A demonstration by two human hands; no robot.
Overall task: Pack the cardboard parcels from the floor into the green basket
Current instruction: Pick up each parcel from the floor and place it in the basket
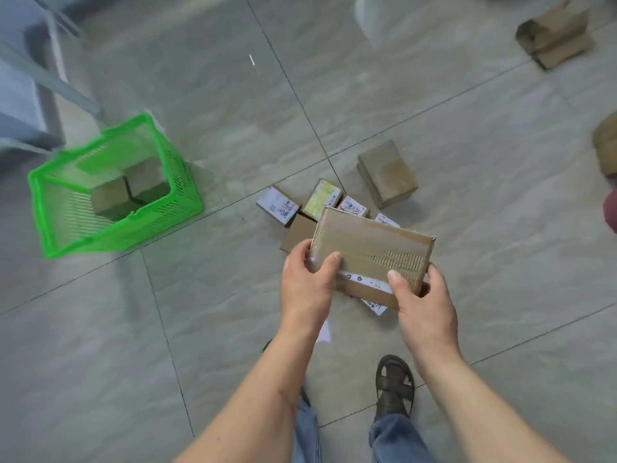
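I hold a flat cardboard parcel (370,248) with torn tape and a white label above the floor. My left hand (305,282) grips its left end and my right hand (424,305) grips its right near corner. Under and behind it lie several small labelled parcels (278,204) in a cluster, partly hidden by the held one. A plain brown parcel (387,173) stands just behind them. The green basket (123,225) sits on the floor to the left, with two cardboard parcels (110,195) inside.
An open cardboard box (556,35) lies at the far right, another box (606,145) at the right edge. Grey metal furniture legs (50,81) stand behind the basket. My sandalled foot (395,385) is on the tiles below the held parcel.
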